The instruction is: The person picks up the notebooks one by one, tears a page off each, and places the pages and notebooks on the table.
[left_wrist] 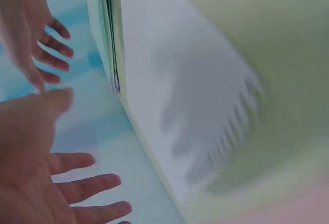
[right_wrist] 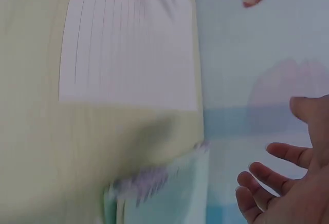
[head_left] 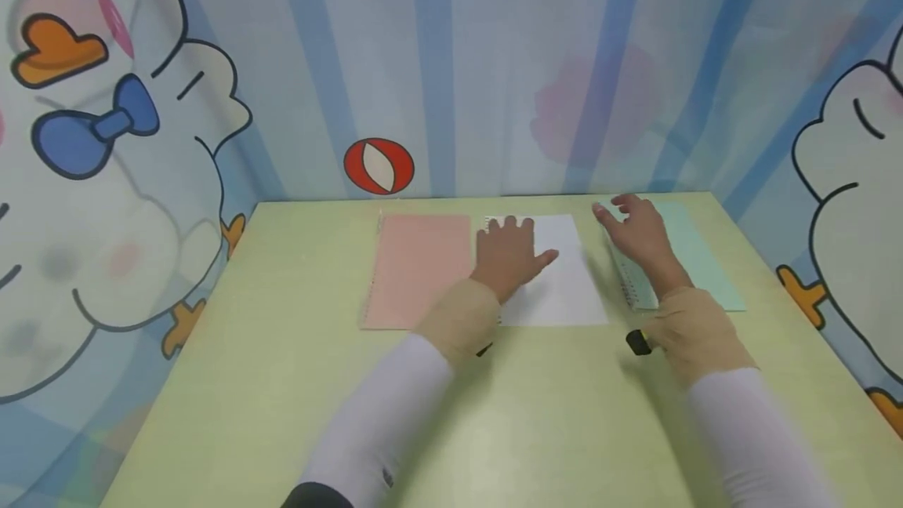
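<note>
A lined white sheet (head_left: pixel 564 288) with a ragged, holed left edge lies flat on the table. My left hand (head_left: pixel 508 257), fingers spread and straight, hovers over its upper left part and casts a shadow on it. To the right, my right hand (head_left: pixel 638 237) is held above the spiral-bound side of a pale green notebook (head_left: pixel 694 257), with its fingers loosely bent and nothing in them. In the right wrist view the notebook's bound edge (right_wrist: pixel 144 180) is blurred, and the right hand (right_wrist: pixel 298 183) appears apart from it.
A pink spiral notebook (head_left: pixel 423 265) lies left of the white sheet. The pale yellow table (head_left: pixel 564 429) meets a blue-striped backdrop (head_left: pixel 480 100) at its far edge. Cartoon-printed panels flank both sides.
</note>
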The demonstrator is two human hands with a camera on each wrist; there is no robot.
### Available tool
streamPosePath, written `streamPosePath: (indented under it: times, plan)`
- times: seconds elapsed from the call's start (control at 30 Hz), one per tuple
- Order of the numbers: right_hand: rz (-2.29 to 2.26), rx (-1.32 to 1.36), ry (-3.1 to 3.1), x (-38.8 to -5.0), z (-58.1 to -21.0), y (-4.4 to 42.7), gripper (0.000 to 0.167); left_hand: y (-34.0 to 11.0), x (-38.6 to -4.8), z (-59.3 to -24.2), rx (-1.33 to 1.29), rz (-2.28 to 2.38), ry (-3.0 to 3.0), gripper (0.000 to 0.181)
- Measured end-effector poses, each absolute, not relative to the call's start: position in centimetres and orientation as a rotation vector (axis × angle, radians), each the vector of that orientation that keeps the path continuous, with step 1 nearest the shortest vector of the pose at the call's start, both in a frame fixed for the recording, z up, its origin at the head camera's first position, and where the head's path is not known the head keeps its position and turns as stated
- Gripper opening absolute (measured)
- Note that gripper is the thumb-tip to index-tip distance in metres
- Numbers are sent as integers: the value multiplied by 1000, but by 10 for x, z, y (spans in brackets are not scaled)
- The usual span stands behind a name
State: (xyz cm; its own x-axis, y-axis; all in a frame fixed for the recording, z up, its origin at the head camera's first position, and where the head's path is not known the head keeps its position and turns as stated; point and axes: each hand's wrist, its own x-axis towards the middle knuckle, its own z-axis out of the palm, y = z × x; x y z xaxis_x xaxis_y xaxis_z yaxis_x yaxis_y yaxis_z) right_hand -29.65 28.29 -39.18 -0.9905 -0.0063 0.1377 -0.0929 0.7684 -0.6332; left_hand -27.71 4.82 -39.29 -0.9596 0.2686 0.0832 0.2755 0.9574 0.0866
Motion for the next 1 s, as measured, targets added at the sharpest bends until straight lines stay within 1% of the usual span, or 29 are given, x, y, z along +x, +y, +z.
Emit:
streamPosePath:
  times: [0.1,0.17,0.23,0.33,0.43,0.57,0.67,0.77,0.9,1.0]
  plan:
    - [991,-57,-2844,-295,-400,315,77,86,-263,-401,-551,-63,-3021,56]
    - [932,-134,-2848,-293,-407,336,79,109,-254,-406,-663,-45,-3022,49]
    - [850,-205,-2880,-289,-414,354,83,127,-246,-411,-825,-3,-3021,48]
    - [749,-293,-2958,-281,-424,380,86,151,-237,-418,-1048,46,-3007,50]
    - [685,-333,-3001,-273,-429,403,83,173,-231,-422,-1166,86,-2985,55]
    - [613,-318,-3018,-269,-434,422,79,196,-229,-427,-1133,122,-2960,63]
    - [591,-316,-3047,-270,-441,427,80,207,-229,-433,-1095,117,-2956,72]
    - [623,-328,-3059,-269,-444,428,79,214,-227,-436,-1073,107,-2968,76]
    - [720,-292,-3100,-265,-441,428,79,224,-225,-444,-1002,167,-2956,74]
    - [801,-217,-3156,-263,-436,427,80,234,-226,-452,-907,242,-2918,71]
